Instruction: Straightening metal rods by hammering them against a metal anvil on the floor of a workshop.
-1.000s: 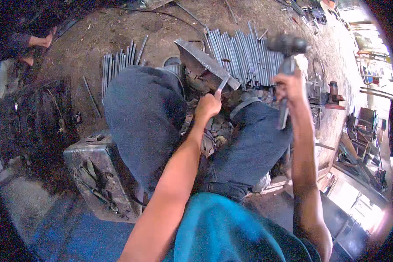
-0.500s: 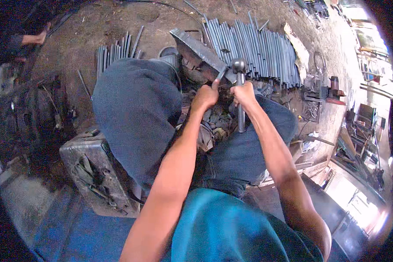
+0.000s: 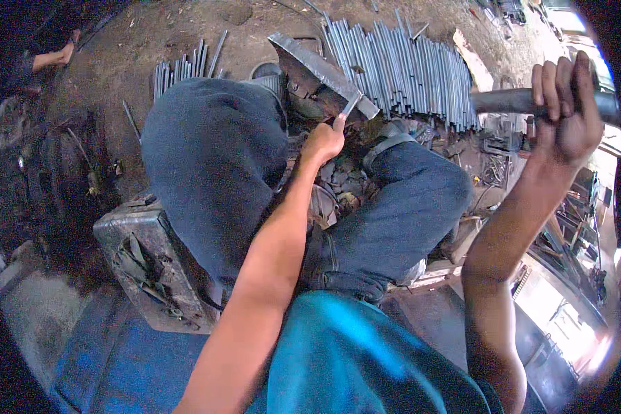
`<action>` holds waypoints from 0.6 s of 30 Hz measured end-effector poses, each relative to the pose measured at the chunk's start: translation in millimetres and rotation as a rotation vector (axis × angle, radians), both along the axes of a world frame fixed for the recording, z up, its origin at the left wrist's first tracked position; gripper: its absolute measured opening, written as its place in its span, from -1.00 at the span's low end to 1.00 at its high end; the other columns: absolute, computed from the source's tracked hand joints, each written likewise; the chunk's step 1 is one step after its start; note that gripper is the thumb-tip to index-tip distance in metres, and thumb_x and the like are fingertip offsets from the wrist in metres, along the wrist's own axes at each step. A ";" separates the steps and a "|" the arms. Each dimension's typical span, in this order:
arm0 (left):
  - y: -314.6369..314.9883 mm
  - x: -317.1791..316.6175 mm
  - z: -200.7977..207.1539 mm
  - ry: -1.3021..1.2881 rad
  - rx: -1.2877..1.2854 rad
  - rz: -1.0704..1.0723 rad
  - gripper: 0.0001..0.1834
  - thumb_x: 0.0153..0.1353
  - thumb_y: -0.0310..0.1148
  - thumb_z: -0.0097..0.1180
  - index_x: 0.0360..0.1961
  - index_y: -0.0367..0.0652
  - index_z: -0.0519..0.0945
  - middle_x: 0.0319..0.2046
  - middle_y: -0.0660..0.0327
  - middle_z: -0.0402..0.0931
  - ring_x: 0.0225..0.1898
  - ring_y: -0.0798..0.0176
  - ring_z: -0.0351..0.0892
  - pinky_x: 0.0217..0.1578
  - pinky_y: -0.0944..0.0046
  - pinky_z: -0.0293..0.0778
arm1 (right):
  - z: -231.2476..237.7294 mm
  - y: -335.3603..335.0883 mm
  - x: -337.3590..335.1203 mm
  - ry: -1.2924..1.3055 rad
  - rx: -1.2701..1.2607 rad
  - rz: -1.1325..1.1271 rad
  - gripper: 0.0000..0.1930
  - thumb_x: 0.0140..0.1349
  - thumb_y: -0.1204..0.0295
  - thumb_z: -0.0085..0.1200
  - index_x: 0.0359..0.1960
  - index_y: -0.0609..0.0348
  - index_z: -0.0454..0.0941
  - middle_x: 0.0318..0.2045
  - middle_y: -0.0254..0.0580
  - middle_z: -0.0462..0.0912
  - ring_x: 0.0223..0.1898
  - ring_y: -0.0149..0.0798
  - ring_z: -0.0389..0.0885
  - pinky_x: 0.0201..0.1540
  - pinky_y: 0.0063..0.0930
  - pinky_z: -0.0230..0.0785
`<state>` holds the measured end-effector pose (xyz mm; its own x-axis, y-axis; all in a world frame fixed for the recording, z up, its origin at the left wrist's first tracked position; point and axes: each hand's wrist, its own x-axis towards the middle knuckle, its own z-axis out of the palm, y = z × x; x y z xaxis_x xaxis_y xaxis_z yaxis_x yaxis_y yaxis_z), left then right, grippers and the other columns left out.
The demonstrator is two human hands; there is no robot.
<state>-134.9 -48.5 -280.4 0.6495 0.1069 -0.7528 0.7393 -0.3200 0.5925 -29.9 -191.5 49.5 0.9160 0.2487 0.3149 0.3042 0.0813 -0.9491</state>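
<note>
My left hand (image 3: 324, 143) is closed round a short grey metal rod (image 3: 351, 105). The rod's far end lies against the edge of a long, thick steel bar (image 3: 317, 63), which slants between my knees like an anvil. Raised high at the right, my right hand (image 3: 569, 121) grips a hammer (image 3: 505, 101) by its round handle. The handle sticks out to the left of the fingers; the hammer's head is hard to make out near the dark rim. Dark lumps of rubble (image 3: 345, 181) lie below the steel bar between my legs.
A wide row of metal rods (image 3: 400, 72) lies beyond the bar, with a smaller bundle (image 3: 179, 77) at far left. A worn metal box (image 3: 155, 265) stands by my left thigh. Another person's foot (image 3: 67, 53) shows at upper left. Scrap and tools (image 3: 497, 162) crowd the right.
My right hand has swung the hammer up and to the right, away from the steel bar. My left hand stays nearly in place with the rod.
</note>
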 end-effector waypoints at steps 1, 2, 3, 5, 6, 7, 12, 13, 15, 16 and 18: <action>2.9 -1.9 0.0 0.003 0.002 0.009 -0.17 0.23 0.22 -0.42 -0.28 -0.47 0.56 -0.20 -0.38 0.43 -0.04 -0.35 0.39 0.01 -0.10 0.28 | -16.6 6.3 -5.5 -0.038 0.043 0.014 -0.73 0.32 0.38 -0.16 -0.59 0.06 0.26 -0.80 -0.50 0.01 -0.77 -0.54 0.01 -0.60 -0.62 0.00; 10.8 -8.1 -2.5 -0.015 0.047 0.003 -0.17 0.24 0.22 -0.42 -0.27 -0.48 0.55 -0.19 -0.39 0.43 -0.03 -0.35 0.39 0.02 -0.10 0.28 | -58.4 8.1 -9.3 0.028 0.122 0.046 -0.77 0.31 0.35 -0.15 -0.53 0.08 0.32 -0.81 -0.49 0.06 -0.78 -0.51 0.05 -0.59 -0.59 0.02; 7.5 -7.3 -1.8 -0.047 0.070 -0.024 -0.16 0.24 0.22 -0.42 -0.26 -0.50 0.54 -0.19 -0.39 0.42 -0.03 -0.34 0.39 0.02 -0.10 0.28 | -88.6 24.2 -31.3 0.137 -0.052 -0.225 -0.84 0.26 0.38 -0.05 -0.48 0.09 0.37 -0.81 -0.45 0.18 -0.79 -0.50 0.12 -0.65 -0.59 0.04; 2.2 -3.7 -12.4 -0.047 0.023 -0.022 -0.16 0.24 0.22 -0.43 -0.26 -0.51 0.54 -0.19 -0.40 0.41 -0.01 -0.34 0.38 0.04 -0.10 0.27 | -185.1 24.4 -55.0 0.576 -0.233 -0.320 -0.76 0.01 0.44 0.25 -0.52 0.05 0.35 -0.78 -0.44 0.32 -0.82 -0.46 0.30 -0.78 -0.54 0.03; -4.8 -2.2 -14.5 -0.052 -0.025 -0.024 -0.15 0.24 0.21 -0.43 -0.25 -0.52 0.53 -0.18 -0.41 0.41 0.00 -0.34 0.37 0.05 -0.09 0.26 | -239.8 9.8 -59.2 0.902 -0.399 -0.184 -0.74 -0.02 0.44 0.26 -0.56 0.07 0.33 -0.82 -0.43 0.29 -0.85 -0.44 0.25 -0.80 -0.49 0.05; -10.5 -6.1 -13.9 -0.054 -0.031 -0.030 -0.15 0.24 0.21 -0.43 -0.25 -0.52 0.53 -0.18 -0.41 0.41 0.00 -0.34 0.37 0.05 -0.09 0.26 | -262.9 0.9 -58.5 1.138 -0.329 -0.080 -0.74 -0.01 0.49 0.22 -0.58 0.09 0.30 -0.85 -0.43 0.25 -0.86 -0.44 0.22 -0.80 -0.48 0.07; -9.5 -23.0 -3.4 0.081 -0.056 0.014 -0.14 0.24 0.22 -0.46 -0.20 -0.53 0.51 -0.12 -0.40 0.38 0.07 -0.30 0.32 0.12 -0.04 0.20 | -182.4 9.2 -27.7 1.028 -0.339 -0.113 -0.82 -0.02 0.56 0.15 -0.59 0.13 0.35 -0.80 -0.49 0.25 -0.85 -0.53 0.12 -0.78 -0.52 0.04; 0.0 -8.2 -2.7 0.076 -0.029 0.051 -0.13 0.23 0.22 -0.46 -0.19 -0.54 0.51 -0.10 -0.40 0.37 0.07 -0.29 0.32 0.12 -0.03 0.19 | -160.2 8.9 -24.4 0.937 -0.335 -0.112 -0.81 -0.04 0.54 0.17 -0.57 0.14 0.35 -0.81 -0.48 0.25 -0.85 -0.53 0.14 -0.78 -0.54 0.05; -4.8 -7.9 -3.5 0.011 0.064 0.027 -0.11 0.22 0.26 -0.46 -0.21 -0.52 0.53 -0.11 -0.39 0.39 0.06 -0.28 0.34 0.11 -0.03 0.21 | -104.1 -0.8 -8.9 0.595 -0.433 -0.184 -0.80 -0.06 0.48 0.22 -0.52 0.18 0.40 -0.79 -0.47 0.29 -0.84 -0.53 0.19 -0.78 -0.58 0.05; 1.7 -12.3 -1.6 0.028 0.021 0.039 -0.10 0.21 0.27 -0.45 -0.22 -0.52 0.53 -0.13 -0.39 0.39 0.05 -0.27 0.36 0.09 -0.03 0.23 | -67.9 4.1 -7.7 0.466 -0.470 -0.225 -0.82 -0.03 0.43 0.21 -0.47 0.19 0.45 -0.77 -0.47 0.32 -0.83 -0.56 0.18 -0.77 -0.61 0.04; -0.6 -2.0 25.0 0.132 -0.145 0.029 -0.10 0.20 0.28 -0.43 -0.24 -0.53 0.54 -0.17 -0.39 0.43 0.01 -0.25 0.41 0.03 -0.03 0.29 | -13.2 -13.0 4.7 0.257 -0.391 -0.234 -0.88 0.06 0.40 0.14 -0.47 0.14 0.48 -0.77 -0.51 0.28 -0.81 -0.62 0.11 -0.72 -0.67 -0.03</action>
